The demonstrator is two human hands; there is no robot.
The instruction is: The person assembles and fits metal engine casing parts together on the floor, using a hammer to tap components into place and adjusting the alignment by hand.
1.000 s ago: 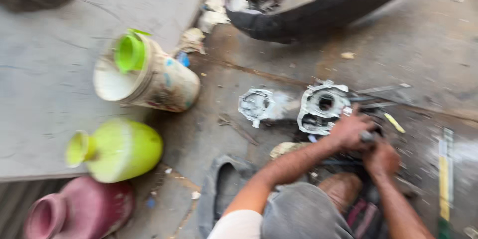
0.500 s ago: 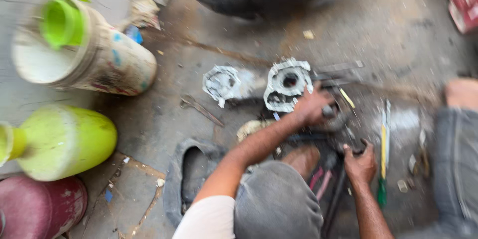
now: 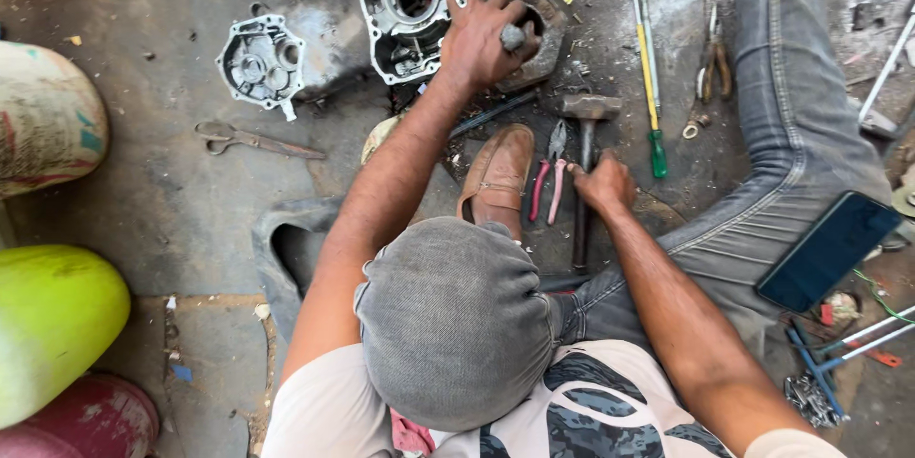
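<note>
Oily concrete floor (image 3: 181, 220), cramped around the work. Frame's left edge is walled off by a paint-stained bucket (image 3: 43, 115), a lime-green jug (image 3: 48, 325) and a dark red container (image 3: 91, 420); open floor runs between these and the raised knee, broken only by rusty scissors (image 3: 250, 140) and a black rubber piece (image 3: 286, 258). Top centre: grey metal engine casing (image 3: 408, 10), with a smaller casing cover (image 3: 259, 60) lying apart to its left. Frame's right side is blocked by a jeans-clad leg (image 3: 791, 115) stretched out, a dark phone (image 3: 827, 250) resting on the thigh. Between leg and casing sits a tool strip: green-handled screwdriver (image 3: 650, 77), loose pliers (image 3: 713, 62), pink-handled pliers (image 3: 547, 182), brown shoe (image 3: 496, 172). The arm on the frame's left ends in a hand (image 3: 484, 34) that lies on the casing's right edge, fingers curled tight around a small grey metal stub, probably a punch or socket, too covered to tell. The other hand (image 3: 602, 182), lower down, is closed on the handle of a hammer (image 3: 583, 148) lying flat on the floor, head pointing away toward the casing, handle running back toward the body. Hammer is near but not touching the casing. More rods and blue-handled tools (image 3: 829, 363) sit at lower right.
</note>
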